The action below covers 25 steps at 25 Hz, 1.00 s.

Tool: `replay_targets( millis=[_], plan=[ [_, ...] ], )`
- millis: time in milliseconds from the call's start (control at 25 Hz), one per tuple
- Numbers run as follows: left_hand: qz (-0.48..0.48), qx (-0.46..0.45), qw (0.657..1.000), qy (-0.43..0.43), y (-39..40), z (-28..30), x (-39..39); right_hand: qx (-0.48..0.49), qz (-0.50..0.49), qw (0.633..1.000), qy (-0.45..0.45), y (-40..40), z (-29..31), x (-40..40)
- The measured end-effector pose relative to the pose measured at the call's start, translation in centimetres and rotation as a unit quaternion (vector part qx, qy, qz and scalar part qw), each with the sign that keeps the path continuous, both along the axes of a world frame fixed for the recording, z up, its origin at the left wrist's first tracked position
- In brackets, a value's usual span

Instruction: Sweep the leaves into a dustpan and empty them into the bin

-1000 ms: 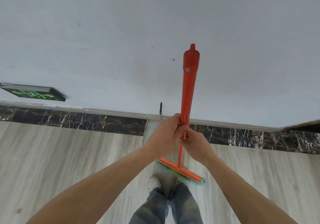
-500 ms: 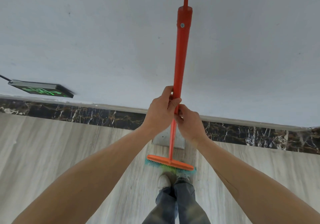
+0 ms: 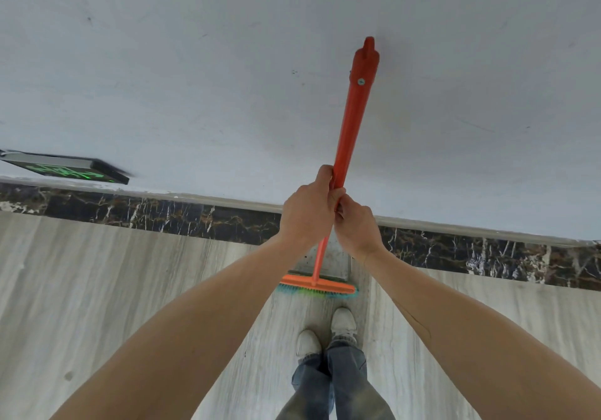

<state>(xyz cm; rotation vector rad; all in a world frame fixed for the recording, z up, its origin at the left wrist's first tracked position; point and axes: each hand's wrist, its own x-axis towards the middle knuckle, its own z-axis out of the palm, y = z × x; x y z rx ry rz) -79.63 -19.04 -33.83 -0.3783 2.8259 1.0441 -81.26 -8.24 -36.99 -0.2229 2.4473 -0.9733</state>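
Note:
I hold an orange broom by its long handle (image 3: 356, 107) with both hands close together. My left hand (image 3: 307, 213) wraps the handle from the left, and my right hand (image 3: 356, 229) grips it just below on the right. The orange broom head (image 3: 317, 284), with green and blue bristles, rests on the floor in front of my feet. Directly behind it a grey metal dustpan (image 3: 336, 258) stands against the dark skirting, partly hidden by the broom and my hands. No leaves and no bin are in view.
A pale wall (image 3: 195, 62) rises ahead above a dark marble skirting (image 3: 162, 216). A green lit sign (image 3: 68, 169) sits low on the wall at the left. My two white shoes (image 3: 325, 332) stand on the grey wood-look floor (image 3: 97, 289).
The handle's top has tipped down and to the right. The broom head has shifted a little away from my feet toward the dustpan. Both hands keep their grip.

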Motion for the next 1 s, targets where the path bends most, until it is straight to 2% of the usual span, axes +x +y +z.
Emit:
replay_targets(
  millis=[80,360,480,720,880,1000],
  plan=[
    [-0.001,-0.029,1.0,-0.006,-0.6,-0.5,-0.9,0.023,0.008,1.0,0.012,-0.4,-0.2,-0.8],
    [0.009,-0.039,0.999,0.004,-0.4,-1.5,-1.0,0.072,0.017,0.997,0.01,-0.7,-1.2,-1.6],
    [0.055,-0.037,0.998,-0.001,0.0,-1.5,-0.7,0.056,0.024,0.998,0.01,-0.5,-1.2,-1.3],
    [0.08,-0.043,0.996,0.0,0.4,-1.5,-0.5,0.062,0.028,0.997,0.028,-0.7,-0.6,-1.2],
    [0.087,-0.005,0.995,-0.045,1.2,-1.1,0.3,0.047,-0.002,0.998,-0.036,-0.1,0.5,-0.8],
    [0.094,-0.037,0.994,-0.042,0.0,0.1,1.1,0.026,-0.035,0.999,-0.017,0.8,2.6,-0.7]
  ],
)
